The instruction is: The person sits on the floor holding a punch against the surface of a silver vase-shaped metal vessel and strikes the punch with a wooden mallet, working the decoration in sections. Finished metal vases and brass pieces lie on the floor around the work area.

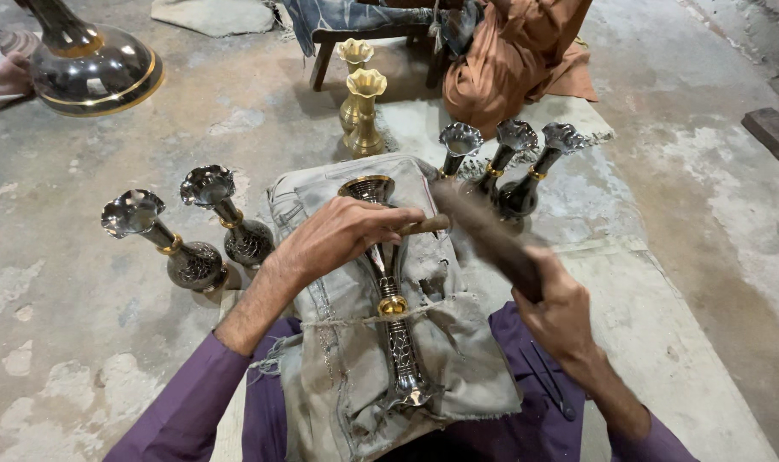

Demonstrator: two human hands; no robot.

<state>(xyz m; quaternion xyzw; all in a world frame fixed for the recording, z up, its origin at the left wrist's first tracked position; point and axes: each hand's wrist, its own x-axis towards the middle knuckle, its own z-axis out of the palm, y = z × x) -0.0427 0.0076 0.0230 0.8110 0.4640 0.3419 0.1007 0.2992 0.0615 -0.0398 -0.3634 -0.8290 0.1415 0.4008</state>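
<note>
Silver vase [391, 316] lies flat on a pad of worn denim cloth [338, 376] over the person's lap, flared mouth pointing away, foot toward the body. Gold band sits mid-neck; lower body has engraved patterning.

Left hand [338, 233] is curled over the vase's neck just below the mouth, fingers closed around a short rod-like tool [425, 225] whose tip sticks out to the right of the knuckles. The hand rests on the vase, covering part of the neck.

Right hand [561, 312] sits right of the vase, apart from it, fist closed on the lower end of a dark wooden mallet [484, 235]. The mallet angles up and left, its head blurred, ending just beside the exposed tip of the tool. Cannot tell if they touch.

Around: two silver vases [193, 235] stand on the concrete floor [90, 325] left of the lap; three more silver vases [501, 167] stand beyond the cloth at right; two gold vases [362, 103] are further back by a wooden stool [330, 51]. A large metal vessel base [94, 68] is top left, with another person's hand [4, 75] beside it. Orange cloth [518, 60] is heaped at top centre.
</note>
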